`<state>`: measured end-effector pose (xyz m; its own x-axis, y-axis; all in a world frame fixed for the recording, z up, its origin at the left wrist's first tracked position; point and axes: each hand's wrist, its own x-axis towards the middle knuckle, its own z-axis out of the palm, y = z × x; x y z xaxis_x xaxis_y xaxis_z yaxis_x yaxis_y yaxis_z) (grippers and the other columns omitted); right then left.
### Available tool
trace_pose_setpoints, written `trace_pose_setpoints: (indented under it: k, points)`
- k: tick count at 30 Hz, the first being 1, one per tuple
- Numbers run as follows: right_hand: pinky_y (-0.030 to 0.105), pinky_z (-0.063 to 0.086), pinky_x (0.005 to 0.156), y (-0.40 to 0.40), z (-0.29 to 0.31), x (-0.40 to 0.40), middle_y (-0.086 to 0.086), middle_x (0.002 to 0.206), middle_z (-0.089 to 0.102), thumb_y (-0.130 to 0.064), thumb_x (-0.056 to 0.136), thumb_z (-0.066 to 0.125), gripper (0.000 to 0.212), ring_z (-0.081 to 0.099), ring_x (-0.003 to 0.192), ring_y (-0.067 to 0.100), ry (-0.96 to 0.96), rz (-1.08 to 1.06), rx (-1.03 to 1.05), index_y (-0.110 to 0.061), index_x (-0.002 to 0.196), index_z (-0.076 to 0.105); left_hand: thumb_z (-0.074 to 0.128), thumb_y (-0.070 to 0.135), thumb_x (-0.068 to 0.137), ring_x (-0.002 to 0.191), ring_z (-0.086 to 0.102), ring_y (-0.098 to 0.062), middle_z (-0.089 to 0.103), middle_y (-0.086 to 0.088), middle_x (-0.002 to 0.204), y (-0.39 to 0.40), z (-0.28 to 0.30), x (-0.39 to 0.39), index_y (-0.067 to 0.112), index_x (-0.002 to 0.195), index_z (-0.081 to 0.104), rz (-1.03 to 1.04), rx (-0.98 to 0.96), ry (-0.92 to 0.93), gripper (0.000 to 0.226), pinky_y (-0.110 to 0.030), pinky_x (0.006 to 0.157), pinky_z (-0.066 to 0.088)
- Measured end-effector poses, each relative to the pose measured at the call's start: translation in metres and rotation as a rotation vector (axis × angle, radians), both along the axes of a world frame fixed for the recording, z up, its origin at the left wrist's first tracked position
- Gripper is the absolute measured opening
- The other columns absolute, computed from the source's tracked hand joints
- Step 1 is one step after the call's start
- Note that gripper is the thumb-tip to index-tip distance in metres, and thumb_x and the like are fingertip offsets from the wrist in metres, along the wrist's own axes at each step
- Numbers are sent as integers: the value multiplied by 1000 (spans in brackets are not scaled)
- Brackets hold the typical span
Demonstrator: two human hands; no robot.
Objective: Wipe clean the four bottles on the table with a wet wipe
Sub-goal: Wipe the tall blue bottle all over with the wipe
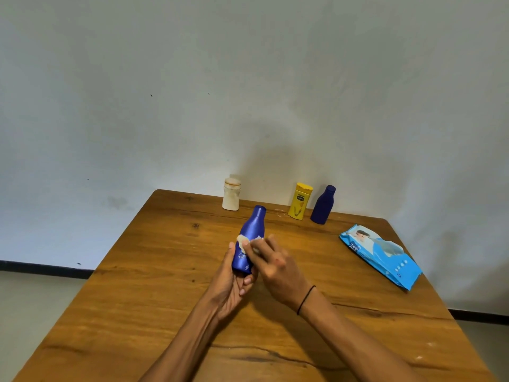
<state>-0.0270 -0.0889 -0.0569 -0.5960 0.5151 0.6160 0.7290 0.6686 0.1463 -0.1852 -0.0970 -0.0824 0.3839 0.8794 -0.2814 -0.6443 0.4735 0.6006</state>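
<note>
My left hand [230, 282] grips the lower part of a shiny blue bottle [251, 232], held tilted above the wooden table [154, 271]. My right hand [275, 264] pinches a crumpled white wet wipe [243, 240] and presses it against the bottle's middle. Three other bottles stand along the table's far edge by the wall: a white one [231, 194] at the left, a yellow one [299, 201], and a dark blue one [323, 205] to its right.
A light blue pack of wet wipes [381, 256] lies flat on the right side of the table. A pale wall rises right behind the table's far edge. Floor shows to the left and right of the table.
</note>
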Motion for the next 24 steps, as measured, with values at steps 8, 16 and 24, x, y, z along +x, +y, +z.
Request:
trace_pose_setpoints:
  k: [8, 16, 24]
  points:
    - [39, 60, 73, 28, 19, 14, 17, 120, 56, -3, 88, 72, 54, 55, 103, 29, 160, -81, 26, 1, 140, 58, 40, 58, 104, 49, 48, -9, 54, -11, 78, -5, 11, 7, 8, 141, 48, -28, 15, -21, 63, -19, 37, 39]
    - [30, 53, 72, -1, -4, -1, 12, 118, 53, -15, 95, 56, 49, 48, 101, 20, 227, -7, -102, -10, 144, 51, 40, 61, 104, 46, 51, -8, 58, -12, 74, 1, 6, -1, 0, 141, 50, 27, 30, 36, 72, -16, 36, 41]
    - [32, 55, 74, -12, -6, 14, 12, 124, 50, -11, 101, 52, 42, 49, 102, 23, 38, 74, -3, 0, 141, 56, 40, 65, 102, 41, 46, -7, 57, -9, 64, -4, 3, 6, 2, 134, 57, 60, 63, 213, 73, -17, 35, 35]
